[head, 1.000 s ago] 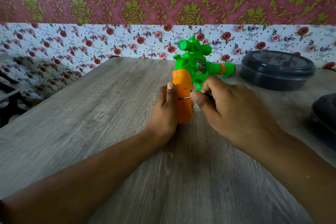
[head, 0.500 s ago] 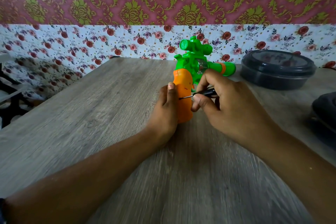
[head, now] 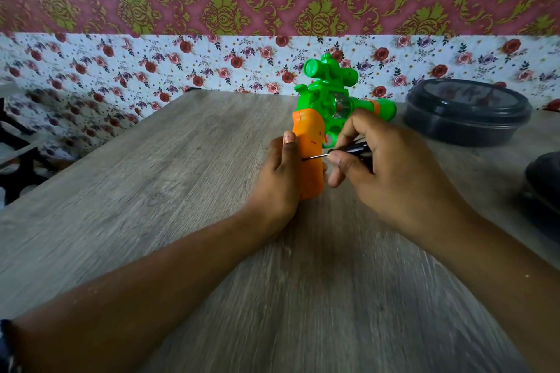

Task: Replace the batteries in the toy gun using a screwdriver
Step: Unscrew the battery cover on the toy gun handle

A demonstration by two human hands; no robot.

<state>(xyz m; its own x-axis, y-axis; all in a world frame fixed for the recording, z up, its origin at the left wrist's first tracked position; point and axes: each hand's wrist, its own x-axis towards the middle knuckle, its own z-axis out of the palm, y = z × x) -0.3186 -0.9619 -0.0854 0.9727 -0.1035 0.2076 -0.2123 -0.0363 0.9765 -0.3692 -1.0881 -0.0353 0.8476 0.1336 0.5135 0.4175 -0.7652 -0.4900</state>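
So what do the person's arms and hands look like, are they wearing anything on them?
Both forearms are bare, with no sleeves showing along them. The left hand and right hand have no gloves, and no rings or watch can be seen. A short, plain thumbnail shows on the left hand. Only a bit of dark cloth peeks in at the bottom left corner, maybe clothing.

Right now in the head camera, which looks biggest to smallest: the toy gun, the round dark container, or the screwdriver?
1. Round dark container and toy gun look about alike; the container sits farther back, so I won't rank them.
2. Screwdriver, smallest, partly hidden by the right hand.
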